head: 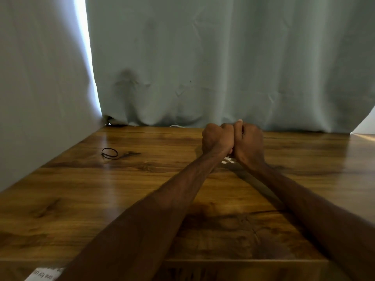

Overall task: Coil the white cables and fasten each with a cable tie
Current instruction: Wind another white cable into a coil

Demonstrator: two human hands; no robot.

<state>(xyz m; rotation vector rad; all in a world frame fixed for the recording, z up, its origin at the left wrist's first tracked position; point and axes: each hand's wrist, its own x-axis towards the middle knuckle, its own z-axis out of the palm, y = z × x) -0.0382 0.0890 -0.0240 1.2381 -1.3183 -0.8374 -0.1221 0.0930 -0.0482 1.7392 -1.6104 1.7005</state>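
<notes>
Head view, swept left to right. Bottom-left corner: scrap of printed paper (43, 275) at near edge of desk (101, 199). Further in, left of centre: thin black cable tie (109, 153), lying loose on the wood, bent into a loop with tail pointing right, round no cable, well apart from both arms. At far desk edge under curtain (203, 57): small sliver of white (176, 126), possibly another cable, too little showing to say. Right of centre: left grip (218, 138) curled into a fist, knuckles pressed against right grip (250, 142), likewise curled, thumb tip raised on top. Between the wrists, underneath: short bit of white cable (228, 159), bunched and clutched by both fists, most of it hidden inside. Judged stage: coiling or cinching of one cable under way; cannot tell whether tied yet. Probably left to do: fastening with the spare black tie, plus any further cable. No finished bundle in sight.
</notes>
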